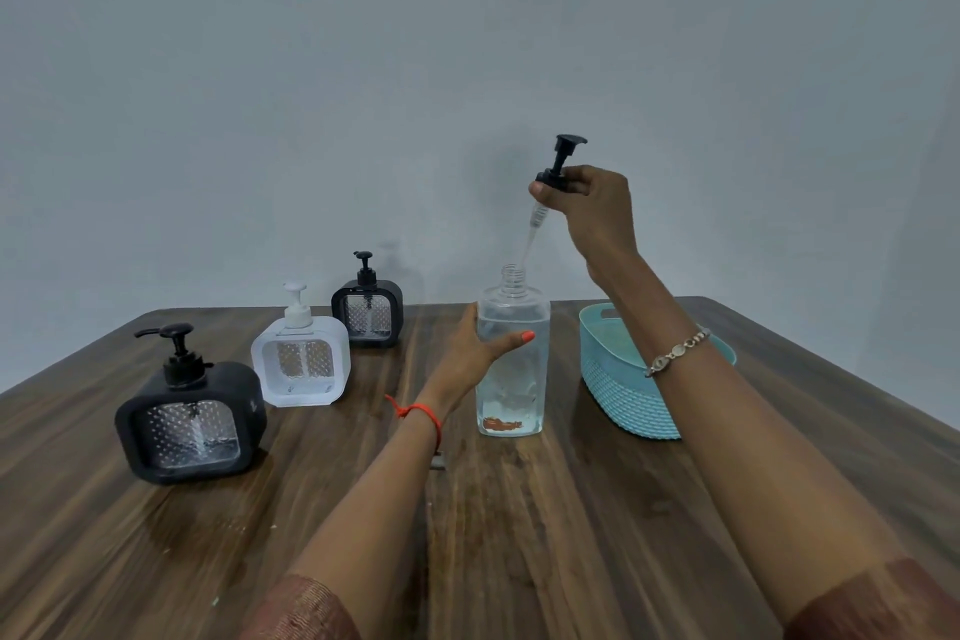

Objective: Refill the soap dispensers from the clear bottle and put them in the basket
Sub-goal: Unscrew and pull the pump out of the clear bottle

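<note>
Left hand (467,353) around clear bottle (514,395)

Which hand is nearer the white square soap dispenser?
Left. The left hand grips the clear plastic bottle right of the white dispenser; the right hand holds a black pump above the bottle, farther right.

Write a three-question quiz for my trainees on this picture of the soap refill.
1. Multiple choice: what does the right hand hold above the clear bottle? A) a white cap B) the black pump C) a spoon
2. True or false: the left hand grips the clear bottle, which stands upright on the table.
3. Fill in: ___ dispensers stand left of the bottle, and the basket sits on its right.

Key: 1 B; 2 true; 3 three.
</note>
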`<state>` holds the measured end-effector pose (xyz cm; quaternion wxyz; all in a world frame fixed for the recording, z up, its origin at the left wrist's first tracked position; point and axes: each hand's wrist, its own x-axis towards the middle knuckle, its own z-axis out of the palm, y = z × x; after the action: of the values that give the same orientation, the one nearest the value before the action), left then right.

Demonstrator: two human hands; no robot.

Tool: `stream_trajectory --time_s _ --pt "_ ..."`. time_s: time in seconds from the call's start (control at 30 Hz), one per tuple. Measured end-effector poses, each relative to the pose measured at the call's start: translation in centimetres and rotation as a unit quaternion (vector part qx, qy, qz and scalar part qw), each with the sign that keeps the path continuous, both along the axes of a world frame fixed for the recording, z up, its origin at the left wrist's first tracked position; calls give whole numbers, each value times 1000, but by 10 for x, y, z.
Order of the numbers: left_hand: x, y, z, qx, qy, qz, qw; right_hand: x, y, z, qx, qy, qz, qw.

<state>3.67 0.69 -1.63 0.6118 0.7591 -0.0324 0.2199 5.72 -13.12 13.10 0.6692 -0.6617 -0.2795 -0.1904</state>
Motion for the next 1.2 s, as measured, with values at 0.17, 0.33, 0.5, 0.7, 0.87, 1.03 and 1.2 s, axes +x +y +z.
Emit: stream_trajectory --time_s 0.17,0.33,0.5,0.7,0.87,1.03,1.2 --pt "-2 -1 1 0 -4 -2 1000 -4 -7 12 59 -27 -45 997" --pt "-3 -2 1 -9 -5 -6 1000 -9 -10 31 69 -24 -12 997" --pt "-3 -2 1 -16 -7 -8 1000 -5 -10 37 42 -31 -45 998" --pt "-2 -1 0 -20 -4 -6 1000 -5 -10 34 19 -27 -56 998" --pt "-1 0 -1 -10 -1 -11 1000 -10 -9 32 30 -29 -60 997" --pt "1 0 -2 -6 1 -9 1000 -18 -7 34 40 -48 -64 996" --pt "-1 -1 0 -5 4 -9 1000 -20 -10 38 58 -55 -60 995"
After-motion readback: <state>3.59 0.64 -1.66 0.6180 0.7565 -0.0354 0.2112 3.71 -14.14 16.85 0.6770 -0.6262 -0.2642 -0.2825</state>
